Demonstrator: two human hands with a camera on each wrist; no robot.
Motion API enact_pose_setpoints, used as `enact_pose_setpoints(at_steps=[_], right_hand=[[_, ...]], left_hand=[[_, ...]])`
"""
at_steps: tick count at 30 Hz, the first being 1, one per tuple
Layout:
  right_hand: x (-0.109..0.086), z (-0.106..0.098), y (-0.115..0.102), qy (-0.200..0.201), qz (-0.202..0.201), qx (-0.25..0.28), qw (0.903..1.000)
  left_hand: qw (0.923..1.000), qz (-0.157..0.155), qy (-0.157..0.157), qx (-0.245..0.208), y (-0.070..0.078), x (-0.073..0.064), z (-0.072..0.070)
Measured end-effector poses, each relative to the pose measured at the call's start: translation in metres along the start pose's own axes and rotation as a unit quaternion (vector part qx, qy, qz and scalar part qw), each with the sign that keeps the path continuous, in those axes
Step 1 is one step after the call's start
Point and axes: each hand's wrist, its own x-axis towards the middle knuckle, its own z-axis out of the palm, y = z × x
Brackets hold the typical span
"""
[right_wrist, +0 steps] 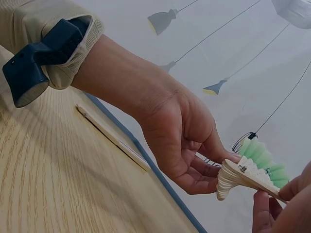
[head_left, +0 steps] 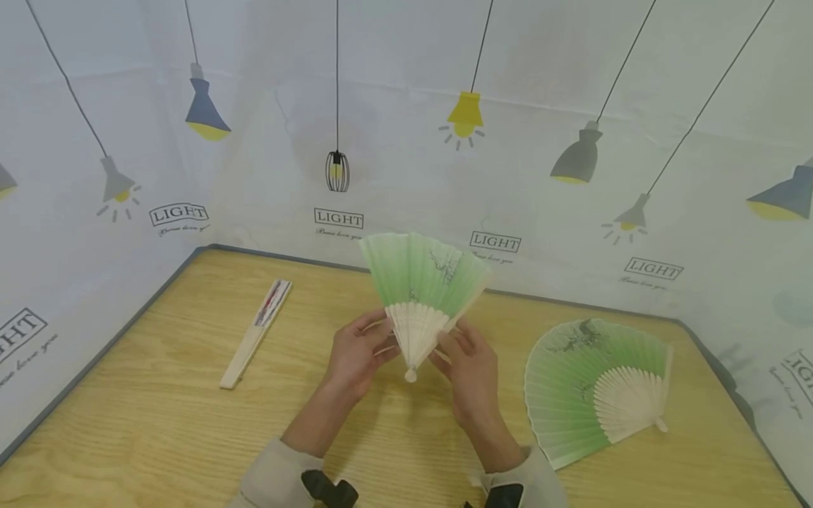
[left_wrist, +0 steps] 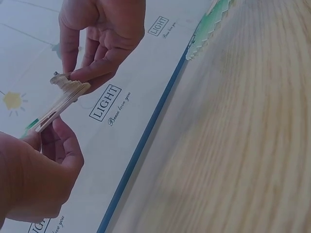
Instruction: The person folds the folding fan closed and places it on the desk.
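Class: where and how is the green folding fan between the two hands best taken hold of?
Probably by the bare ribs of the green folding fan, left hand from the left, right hand from the right: it stands with its pivot down and widens upward, so both edges are reachable below the pleated leaf.

This looks like a makeshift recording booth, walled with creased white sheeting (head_left: 406, 141). Printed hanging lamps (head_left: 466, 113) and boxed LIGHT lettering (head_left: 339, 218) repeat across it, close around a wood-grain bench (head_left: 159, 437) with a dark blue edge (left_wrist: 145, 145). A dark device (right_wrist: 41, 60) sits at a sleeve (right_wrist: 34, 24). Whether a home, office or lab surrounds it cannot be told.
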Motion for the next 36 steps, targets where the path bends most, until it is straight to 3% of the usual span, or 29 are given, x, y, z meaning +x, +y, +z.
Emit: enact_pose_setpoints(at_steps=[16,36], right_hand=[[0.0012,0.0016,-0.0007,-0.005,0.003,-0.011,0.9999],[-0.0008,0.0013,-0.0039,-0.024,-0.007,-0.015,0.9996]], left_hand=[[0.9997,0.001,-0.02,0.014,0.0,-0.0004,0.0001],[0.9994,0.001,-0.02,0.029,0.0,-0.0024,0.0031]])
